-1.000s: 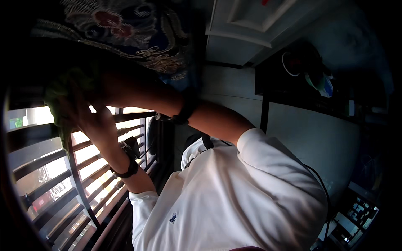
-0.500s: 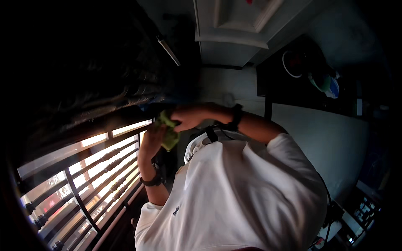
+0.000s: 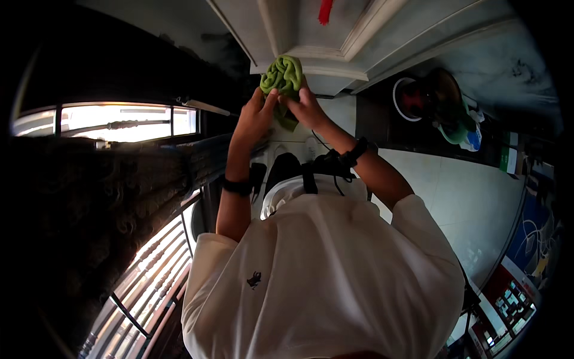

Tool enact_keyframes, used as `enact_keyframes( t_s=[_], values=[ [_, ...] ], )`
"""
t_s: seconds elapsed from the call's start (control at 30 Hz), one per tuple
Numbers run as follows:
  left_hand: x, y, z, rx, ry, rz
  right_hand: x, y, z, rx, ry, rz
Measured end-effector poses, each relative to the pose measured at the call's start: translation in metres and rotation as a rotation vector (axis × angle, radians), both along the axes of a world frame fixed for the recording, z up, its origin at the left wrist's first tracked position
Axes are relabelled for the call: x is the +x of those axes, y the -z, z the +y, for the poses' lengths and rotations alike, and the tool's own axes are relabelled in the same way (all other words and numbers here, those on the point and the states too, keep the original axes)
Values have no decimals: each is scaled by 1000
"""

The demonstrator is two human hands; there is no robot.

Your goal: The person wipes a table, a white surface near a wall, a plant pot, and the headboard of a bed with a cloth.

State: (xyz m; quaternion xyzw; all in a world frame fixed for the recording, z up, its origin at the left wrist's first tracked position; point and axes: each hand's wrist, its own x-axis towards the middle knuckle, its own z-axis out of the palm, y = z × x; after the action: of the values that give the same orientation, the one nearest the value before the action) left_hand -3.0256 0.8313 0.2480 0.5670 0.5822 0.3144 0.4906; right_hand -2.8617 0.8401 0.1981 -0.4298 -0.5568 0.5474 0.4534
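A bunched green cloth (image 3: 282,75) is held out in front of me, gathered in folds at the top with a tail hanging below. My left hand (image 3: 253,118) grips it from the left, the thumb pressed on its near side. From the right, my right hand (image 3: 306,109) closes on the same cloth, thumb and fingers against it. Both wrists wear dark bands. Just beyond the cloth stands a pale panelled door (image 3: 311,70).
Barred windows (image 3: 149,269) and a dark patterned curtain (image 3: 113,185) line my left. A red tassel (image 3: 324,11) hangs on the door. At right, a dark low surface (image 3: 376,122) carries a white-rimmed round container (image 3: 406,99) and a green bowl-like thing (image 3: 452,133). Pale floor tiles (image 3: 454,185) lie below.
Both hands have swung from the left window side to in front of the door, carrying the green cloth. The cloth is now bunched upward, and my view has turned.
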Motion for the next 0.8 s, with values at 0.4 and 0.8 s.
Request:
enact_keyframes(
  t_s=[0.4, 0.8],
  values=[
    [-10, 21, 144, 626, -301, 182, -26, 105, 101, -313, 614, -123],
    [-1, -38, 194, 657, -134, -242, 55, 116, 113, -150, 1129, -141]
  ],
)
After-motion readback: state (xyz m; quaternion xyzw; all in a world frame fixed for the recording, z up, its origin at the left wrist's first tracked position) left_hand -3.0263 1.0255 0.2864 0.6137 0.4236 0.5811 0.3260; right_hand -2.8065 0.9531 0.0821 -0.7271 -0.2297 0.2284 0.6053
